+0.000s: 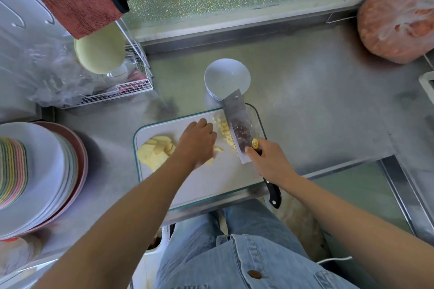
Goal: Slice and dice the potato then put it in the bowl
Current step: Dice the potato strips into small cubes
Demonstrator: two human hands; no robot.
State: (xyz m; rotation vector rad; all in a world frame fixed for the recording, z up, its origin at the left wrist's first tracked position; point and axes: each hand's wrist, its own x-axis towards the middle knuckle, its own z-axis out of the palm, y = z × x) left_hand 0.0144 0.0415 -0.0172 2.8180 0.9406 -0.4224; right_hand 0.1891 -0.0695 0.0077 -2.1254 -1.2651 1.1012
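Note:
On the white cutting board (206, 185) lie a fan of thin potato slices (156, 150) at the left and a heap of small diced potato (225, 131) near the far right. My right hand (270, 162) grips the black handle of a cleaver (239, 124), whose blade stands right beside the dice. My left hand (199, 141) rests with curled fingers on a few potato strips just left of the dice; the strips are mostly hidden under it. A pale blue bowl (226, 77) stands just beyond the board, its near rim covered by the blade's tip.
A stack of plates (40, 171) sits at the left edge. A wire dish rack (131, 77) with a green bowl stands at the back left. A plastic bag of pinkish food (397, 23) lies at the back right. The steel counter's front edge runs beneath the board.

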